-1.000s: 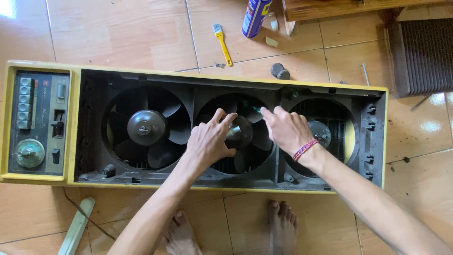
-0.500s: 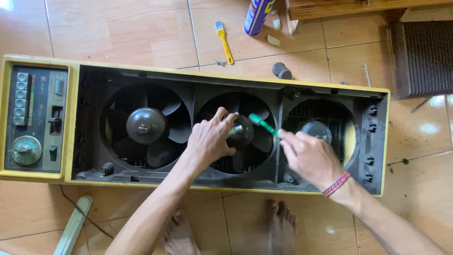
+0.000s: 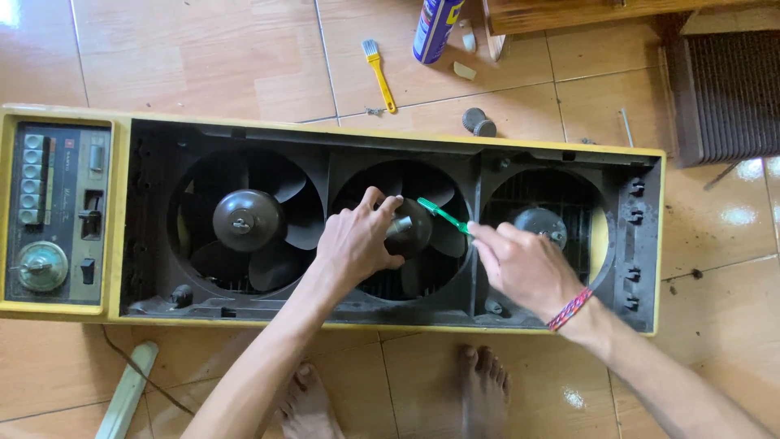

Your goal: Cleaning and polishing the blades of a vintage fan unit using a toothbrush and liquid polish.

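A long yellow fan unit (image 3: 114, 211) lies flat on the tiled floor with its front cover off. It has three round openings: dark fan blades with a hub at the left (image 3: 244, 221), a middle fan (image 3: 422, 228), and a right opening with a bare motor hub (image 3: 540, 223). My left hand (image 3: 357, 244) grips the middle fan's hub. My right hand (image 3: 520, 264) holds a green toothbrush (image 3: 443, 215), its head pointing at that hub. A braided bracelet sits on my right wrist.
A control panel (image 3: 53, 211) with buttons and a dial fills the unit's left end. Behind the unit lie a yellow brush (image 3: 379, 75), a blue spray can (image 3: 435, 28), small round caps (image 3: 479, 123) and a dark grille (image 3: 731, 89). My bare feet (image 3: 483, 390) are below.
My right hand left the middle fan, picked up the green toothbrush and brought it to the hub. My left hand stayed on the middle fan's hub.
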